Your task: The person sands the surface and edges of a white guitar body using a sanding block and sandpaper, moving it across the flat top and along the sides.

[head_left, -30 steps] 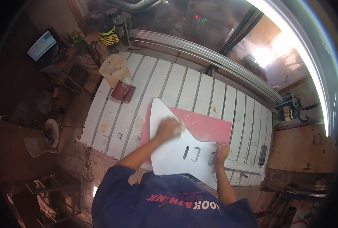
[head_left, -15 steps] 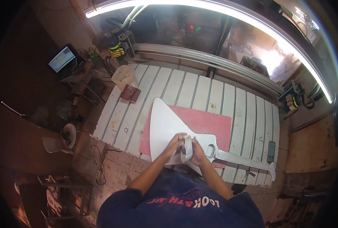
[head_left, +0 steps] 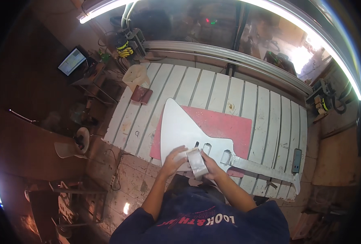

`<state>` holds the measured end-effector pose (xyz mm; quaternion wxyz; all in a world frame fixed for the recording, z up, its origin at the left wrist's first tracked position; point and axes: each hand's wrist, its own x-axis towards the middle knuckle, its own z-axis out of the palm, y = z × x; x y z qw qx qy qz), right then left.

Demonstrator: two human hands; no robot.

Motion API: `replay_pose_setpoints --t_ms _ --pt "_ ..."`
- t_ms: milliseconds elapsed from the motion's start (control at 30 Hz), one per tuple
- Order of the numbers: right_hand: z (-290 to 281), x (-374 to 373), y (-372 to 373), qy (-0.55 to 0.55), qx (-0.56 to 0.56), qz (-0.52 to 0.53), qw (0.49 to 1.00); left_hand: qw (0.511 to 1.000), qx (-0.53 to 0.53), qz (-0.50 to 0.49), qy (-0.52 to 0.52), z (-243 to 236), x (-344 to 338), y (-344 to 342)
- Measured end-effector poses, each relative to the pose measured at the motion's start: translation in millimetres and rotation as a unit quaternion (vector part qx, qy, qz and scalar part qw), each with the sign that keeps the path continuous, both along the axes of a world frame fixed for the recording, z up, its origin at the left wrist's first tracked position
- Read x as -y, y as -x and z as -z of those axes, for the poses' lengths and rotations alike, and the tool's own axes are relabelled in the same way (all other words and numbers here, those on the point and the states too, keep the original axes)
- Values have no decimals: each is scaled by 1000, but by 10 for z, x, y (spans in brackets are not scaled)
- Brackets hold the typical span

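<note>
A white, angular electric guitar body [head_left: 179, 127] lies on a pink board [head_left: 234, 125], its neck [head_left: 261, 168] pointing right, with cut-out cavities in its face. Above the body's near edge, my right hand [head_left: 213, 167] grips a pale grey rectangular block [head_left: 197, 163], which looks like a sanding block, along its right side. My left hand [head_left: 172, 162] is beside the block's left side, fingers stretched out and apart. Whether its fingertips touch the block is hard to make out.
The slatted white table [head_left: 180, 87] carries a reddish-brown sandpaper roll [head_left: 141, 94] and a beige bag [head_left: 135, 76] at far left. A phone [head_left: 297, 160] rests at the right edge. A metal rail [head_left: 225, 57] spans the back. A white chair [head_left: 68, 150] stands left.
My left hand has come off the block and opened out to the left. The block has turned in my right hand, showing its broad face. The view has shifted slightly.
</note>
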<state>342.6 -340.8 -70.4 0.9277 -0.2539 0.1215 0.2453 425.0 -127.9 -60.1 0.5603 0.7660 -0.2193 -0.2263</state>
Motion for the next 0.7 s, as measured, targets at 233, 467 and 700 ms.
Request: replay_pose_setpoints --t_ms 233,467,700 --pt "94 -144 -576 778 394 41 487 898 210 -277 -269 638 -7 -608" --pt "219 -214 -1935 786 431 -84 435 945 124 -294 -70 1049 -294 -775" --pt "527 -375 -2647 867 390 -32 310 950 60 -301 -55 1028 -312 -830"
